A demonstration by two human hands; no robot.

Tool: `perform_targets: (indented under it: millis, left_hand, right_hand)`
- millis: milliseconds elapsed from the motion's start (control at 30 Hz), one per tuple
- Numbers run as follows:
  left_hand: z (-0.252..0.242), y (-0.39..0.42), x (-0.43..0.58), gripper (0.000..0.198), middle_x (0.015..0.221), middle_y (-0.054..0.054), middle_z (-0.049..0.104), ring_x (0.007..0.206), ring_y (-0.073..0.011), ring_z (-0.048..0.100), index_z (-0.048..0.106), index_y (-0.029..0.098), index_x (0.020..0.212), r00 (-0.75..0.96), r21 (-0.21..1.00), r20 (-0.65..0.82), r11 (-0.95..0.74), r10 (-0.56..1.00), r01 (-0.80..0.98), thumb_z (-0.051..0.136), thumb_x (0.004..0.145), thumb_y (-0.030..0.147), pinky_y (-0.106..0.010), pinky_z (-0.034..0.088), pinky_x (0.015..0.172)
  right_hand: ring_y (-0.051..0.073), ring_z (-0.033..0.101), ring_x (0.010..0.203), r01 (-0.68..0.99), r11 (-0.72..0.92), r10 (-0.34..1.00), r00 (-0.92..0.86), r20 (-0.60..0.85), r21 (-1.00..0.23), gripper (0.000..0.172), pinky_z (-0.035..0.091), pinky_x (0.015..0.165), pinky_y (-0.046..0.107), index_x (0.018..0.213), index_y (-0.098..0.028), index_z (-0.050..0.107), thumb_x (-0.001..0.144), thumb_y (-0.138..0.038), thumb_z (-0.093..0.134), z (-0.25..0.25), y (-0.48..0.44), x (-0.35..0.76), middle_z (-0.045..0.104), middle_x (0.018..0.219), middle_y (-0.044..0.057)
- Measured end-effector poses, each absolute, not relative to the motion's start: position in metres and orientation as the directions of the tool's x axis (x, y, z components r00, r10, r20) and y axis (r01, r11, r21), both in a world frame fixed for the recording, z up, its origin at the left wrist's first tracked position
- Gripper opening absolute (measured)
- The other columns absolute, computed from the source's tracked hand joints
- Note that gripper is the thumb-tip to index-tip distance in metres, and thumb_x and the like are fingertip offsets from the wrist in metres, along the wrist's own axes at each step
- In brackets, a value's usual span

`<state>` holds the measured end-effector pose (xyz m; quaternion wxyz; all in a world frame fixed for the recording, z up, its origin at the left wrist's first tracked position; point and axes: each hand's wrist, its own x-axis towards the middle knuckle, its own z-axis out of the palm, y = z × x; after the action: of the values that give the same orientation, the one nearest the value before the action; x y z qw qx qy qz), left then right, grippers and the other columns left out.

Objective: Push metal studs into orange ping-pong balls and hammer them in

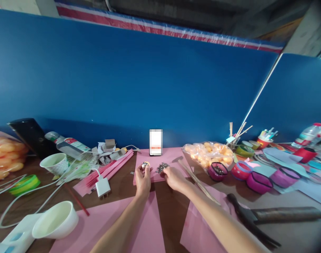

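Left hand (143, 179) pinching silver-wrapped ball (145, 165), orange showing at top, over far pink sheet (171, 154). Right hand (174, 177) just beside it, fingers curled on crumpled silver piece (162, 167); exact shape hard to make out. Phone (155, 142) standing just beyond, screen blurred, nothing readable. Bottle (68, 144) lying far left, red-white label, writing too small. Bag of orange balls (209, 153) on right; second bag (5, 158) cut off at left edge. White bowl (55, 219) near left.

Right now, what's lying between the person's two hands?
In the head view, only bare pink paper lies between the left hand, holding a silvery ball, and the right hand, holding a glittery piece.
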<state>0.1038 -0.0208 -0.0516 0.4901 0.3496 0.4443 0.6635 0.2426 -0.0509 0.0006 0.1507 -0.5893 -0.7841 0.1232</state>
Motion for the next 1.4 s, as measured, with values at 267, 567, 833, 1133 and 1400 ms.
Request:
perform_targets:
  millis: [267, 567, 833, 1133, 1400]
  left_hand:
    - [-0.042, -0.025, 0.105, 0.031, 0.095, -0.007, 0.059, 0.083, -0.0179, 0.065, 0.047, 0.019, 0.097, -0.274, 0.925, 0.007, -0.11, 0.962, -0.363, 0.059, 0.075, 0.037, -0.032, 0.052, 0.073]
    - [-0.047, -0.02, 0.105, 0.032, 0.096, -0.008, 0.06, 0.08, -0.0176, 0.066, 0.046, 0.018, 0.098, -0.282, 0.93, -0.007, -0.097, 0.959, -0.354, 0.059, 0.075, 0.037, -0.032, 0.054, 0.071]
    - [-0.049, -0.019, 0.105, 0.036, 0.092, -0.007, 0.06, 0.08, -0.0177, 0.066, 0.047, 0.017, 0.098, -0.287, 0.93, -0.014, -0.093, 0.958, -0.355, 0.06, 0.074, 0.04, -0.03, 0.054, 0.068]
    - [-0.051, -0.018, 0.105, 0.035, 0.092, -0.008, 0.06, 0.078, -0.0176, 0.066, 0.047, 0.017, 0.099, -0.29, 0.928, -0.012, -0.098, 0.957, -0.36, 0.06, 0.074, 0.039, -0.031, 0.055, 0.068]
    - [-0.051, -0.018, 0.106, 0.033, 0.096, -0.007, 0.057, 0.082, -0.018, 0.066, 0.048, 0.018, 0.098, -0.277, 0.929, 0.012, -0.114, 0.961, -0.352, 0.059, 0.074, 0.039, -0.033, 0.054, 0.072]
  right_hand:
    - [0.017, 0.054, 0.088, 0.903, 0.347, 0.929, -0.293, 0.228, -0.253, 0.022, 0.038, 0.076, 0.025, 0.088, -0.017, 0.064, 0.087, -0.019, 0.042, 0.002, -0.038, 0.227, 0.062, 0.092, 0.008]
    - [0.018, 0.052, 0.092, 0.908, 0.34, 0.923, -0.274, 0.27, -0.243, 0.018, 0.038, 0.078, 0.025, 0.083, -0.015, 0.064, 0.085, -0.016, 0.046, -0.006, -0.024, 0.23, 0.063, 0.09, 0.008]
    - [0.016, 0.059, 0.086, 0.92, 0.211, 0.967, -0.145, 0.211, -0.331, 0.025, 0.039, 0.071, 0.023, 0.096, -0.013, 0.061, 0.087, -0.011, 0.038, -0.002, -0.004, 0.244, 0.064, 0.096, 0.01]
    - [0.013, 0.058, 0.093, 0.896, 0.283, 0.957, -0.239, 0.166, -0.343, 0.027, 0.039, 0.076, 0.018, 0.098, -0.016, 0.063, 0.086, -0.011, 0.039, -0.001, -0.008, 0.234, 0.063, 0.102, 0.006]
    - [0.024, 0.058, 0.093, 0.949, 0.158, 0.987, -0.148, 0.058, -0.272, 0.04, 0.039, 0.076, 0.029, 0.102, -0.016, 0.058, 0.075, -0.045, 0.059, 0.018, -0.032, 0.264, 0.06, 0.104, 0.013]
